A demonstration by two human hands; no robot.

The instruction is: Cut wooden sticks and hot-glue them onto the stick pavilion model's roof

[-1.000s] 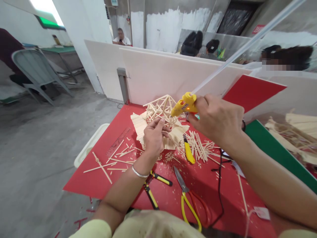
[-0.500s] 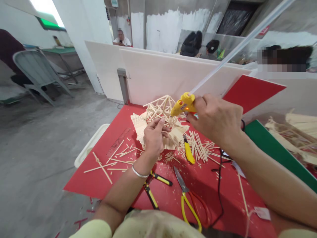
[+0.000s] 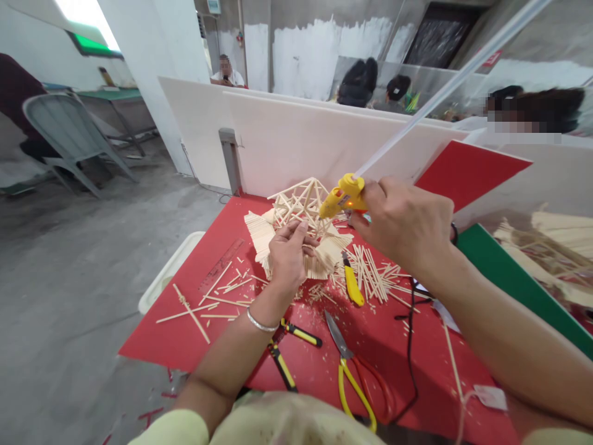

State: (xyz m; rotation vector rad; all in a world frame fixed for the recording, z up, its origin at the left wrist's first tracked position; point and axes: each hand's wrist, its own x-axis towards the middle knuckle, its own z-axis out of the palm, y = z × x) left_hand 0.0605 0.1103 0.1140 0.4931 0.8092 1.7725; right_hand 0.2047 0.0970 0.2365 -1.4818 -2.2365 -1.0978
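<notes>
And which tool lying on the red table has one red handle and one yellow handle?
The scissors. The knife has a single yellow handle, and the partly hidden tool has black-and-yellow handles.

1. The right hand grips a yellow glue gun, a long translucent glue stick rising slantwise from its back.
2. Its nozzle points down beside a framework of thin pale sticks; whether they touch is hard to tell.
3. The left hand, thumb and fingers drawn together, is at the framework's near side — what lies between the fingertips is too small to make out.
4. On the red table, loose sticks lie right of a yellow knife.
5. Nearer are yellow-and-black handles and open-handled shears — one handle yellow, one red.
6. A white partition stands behind.
</notes>
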